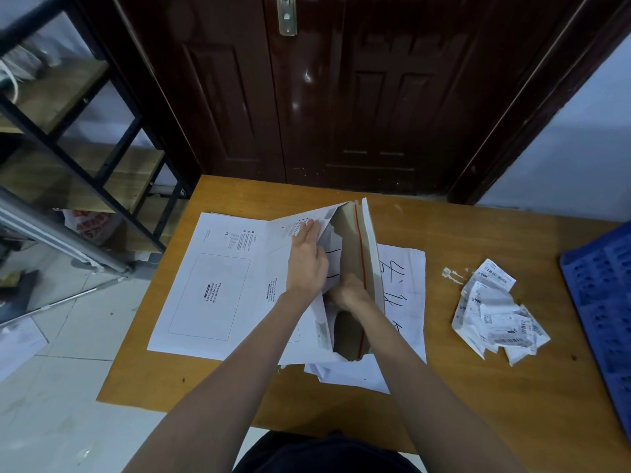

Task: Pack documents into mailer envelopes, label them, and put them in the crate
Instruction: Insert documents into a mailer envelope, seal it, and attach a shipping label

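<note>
The task looks to be in its packing step. A mailer (pixel 355 268) stands propped open at the middle of the counter (pixel 205 380), its brown inside and red tear strip showing. The left hand (pixel 307 257) lies with straight fingers flat against the raised white front panel, holding the mouth open. The right hand (pixel 348 291) reaches into the opening with a sheet (pixel 329 247); its fingers are hidden inside, so I cannot tell how they grip.

More mailers (pixel 211 285) lie flat to the left, their waybill boxes blank, so no label appears to be on yet. Handwritten papers (pixel 403 285) lie under and just right of the open mailer. Crumpled label slips (pixel 495 312) sit well apart to the right, near the blue crate (pixel 601 302) at the counter's right edge. Only part of the crate shows, and no mailer is seen in it. Left to do, by my reading: seat the sheet, seal, label, drop in the crate, then repeat.

The left mailers reach close to the counter's left edge, so a push there could slide them off. Bare counter lies between the papers and the slips, and along the near edge, giving room to carry a mailer rightward.
</note>
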`<state>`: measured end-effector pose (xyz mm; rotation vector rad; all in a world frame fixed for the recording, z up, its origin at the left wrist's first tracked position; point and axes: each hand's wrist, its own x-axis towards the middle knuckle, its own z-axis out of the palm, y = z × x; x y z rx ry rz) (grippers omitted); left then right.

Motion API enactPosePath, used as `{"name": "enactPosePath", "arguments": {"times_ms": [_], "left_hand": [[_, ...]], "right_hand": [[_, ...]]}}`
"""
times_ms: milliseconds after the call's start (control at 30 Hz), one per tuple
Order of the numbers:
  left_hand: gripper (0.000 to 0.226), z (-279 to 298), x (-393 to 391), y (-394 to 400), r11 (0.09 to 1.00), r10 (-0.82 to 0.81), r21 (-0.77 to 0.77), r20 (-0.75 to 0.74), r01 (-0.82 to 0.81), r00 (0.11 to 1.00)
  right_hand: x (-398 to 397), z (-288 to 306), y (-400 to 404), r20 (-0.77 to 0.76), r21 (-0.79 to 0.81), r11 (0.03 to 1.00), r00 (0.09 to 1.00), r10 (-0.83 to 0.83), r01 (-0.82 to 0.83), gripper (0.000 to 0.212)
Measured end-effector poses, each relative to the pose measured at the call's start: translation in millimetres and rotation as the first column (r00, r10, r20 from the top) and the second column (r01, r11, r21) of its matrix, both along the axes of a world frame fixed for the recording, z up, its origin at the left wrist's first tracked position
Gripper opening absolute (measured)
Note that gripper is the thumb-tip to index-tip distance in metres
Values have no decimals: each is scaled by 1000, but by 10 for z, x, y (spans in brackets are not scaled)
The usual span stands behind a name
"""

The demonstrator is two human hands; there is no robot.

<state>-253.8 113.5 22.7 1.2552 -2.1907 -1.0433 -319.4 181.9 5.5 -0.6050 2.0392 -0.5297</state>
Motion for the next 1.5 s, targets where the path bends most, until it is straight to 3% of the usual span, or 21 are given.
{"name": "enactPosePath", "arguments": {"times_ms": [200, 300, 367, 433, 500, 633, 800, 900, 967, 1067, 1233, 1367, 1500], "left_hand": [[49, 8, 58, -55, 999, 3, -34, 3, -3, 1000], [47, 39, 96, -131, 997, 67, -40, -12, -67, 998], [45, 70, 96, -164, 989, 133, -60, -14, -134, 991], [46, 108, 75, -180, 980, 192, -58, -14, -192, 981], [47, 145, 51, -182, 972, 229, -43, -26, -230, 973], [48, 181, 26, -203, 980, 199, -24, -19, -200, 980], [60, 192, -6, -337, 999, 52, -19, 159, -50, 986], [54, 215, 46, -395, 992, -23, -121, 79, 33, 997], [58, 202, 91, -431, 958, -128, -242, 120, 154, 984], [72, 143, 134, -472, 905, -211, -305, 286, 298, 935], [84, -29, 197, -488, 849, -174, -317, 589, 423, 789], [92, -144, 172, -469, 845, -163, -199, 788, 497, 594], [85, -176, 104, -465, 848, -130, -175, 847, 501, 516]], "right_hand": [[-73, 21, 15, 8, -29, 999, 999, -44, 44, 41], [-207, 131, 51, -211, -109, 984, 964, -159, 139, 42], [-273, 214, 101, -369, -241, 948, 884, -288, 208, 28], [-327, 283, 154, -475, -309, 921, 801, -365, 237, 33], [-409, 309, 165, -491, -229, 941, 805, -332, 248, 42], [-556, 359, 103, -432, -89, 982, 882, -191, 169, 34], [-618, 396, -17, -588, -126, 992, 806, -72, -3, 42], [-688, 408, -109, -624, -149, 987, 780, -51, -55, 42], [-734, 416, -166, -628, -173, 976, 778, -8, -130, 42], [-805, 386, -240, -617, -207, 944, 783, 77, -256, 37], [-874, 214, -271, -573, -210, 919, 804, 162, -335, 37], [-842, 86, -239, -462, -154, 910, 842, 278, -386, 57], [-760, -40, -115, -449, -171, 897, 843, 298, -408, 79]]}}
